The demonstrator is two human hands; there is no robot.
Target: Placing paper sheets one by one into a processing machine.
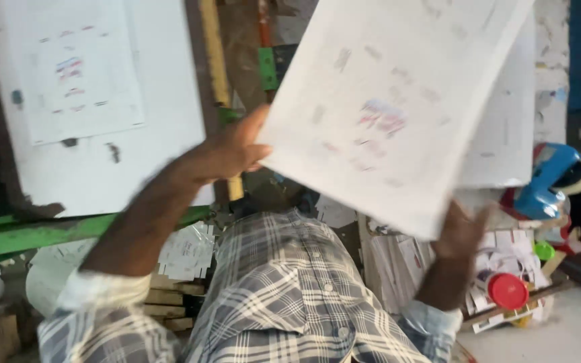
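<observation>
White printed sheet (384, 114) between left hand (226, 151) and right hand (462, 232)

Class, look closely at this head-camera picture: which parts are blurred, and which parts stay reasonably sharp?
Head view: the large white sheet and both hands, left hand and right hand, are smeared by motion blur; the checked shirt and red lid look sharper; the sheet's faint print is unreadable.

We see a cluttered wooden bench (539, 296) bearing a red lid (508, 290), with loose printed cards (506, 255) just behind that lid.
</observation>
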